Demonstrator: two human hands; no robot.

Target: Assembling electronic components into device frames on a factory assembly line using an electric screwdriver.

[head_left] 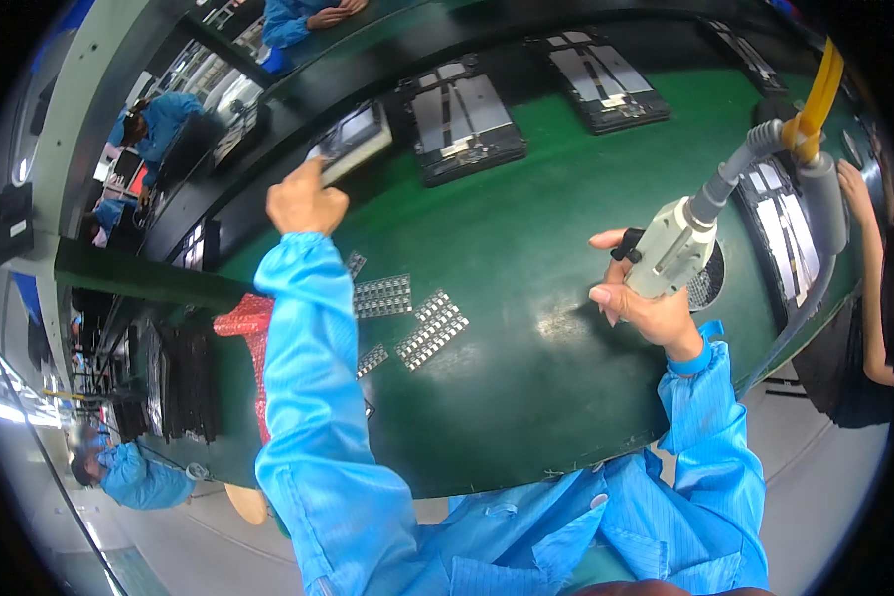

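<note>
My left hand (308,199) reaches to the far left and grips the near corner of a tablet-like device (356,139), which is tilted up with its pale side edge toward me. My right hand (651,308) is wrapped round a pale grey powered screwdriver (673,248), thumb and forefinger stretching past its black lever. A grey hose (743,164) runs up from the tool to a yellow strap (826,84). Partly hidden behind the tool and my hand is a round dish (707,283) of small dark pieces.
Opened tablets (464,119) (606,81) with bare inner parts lie along the far side; another tablet (780,233) lies at right. Sheets of small parts (432,328) and red bubble wrap (240,318) are near my left sleeve. A green post (149,278) stands left; a co-worker's arm (869,268) is at right.
</note>
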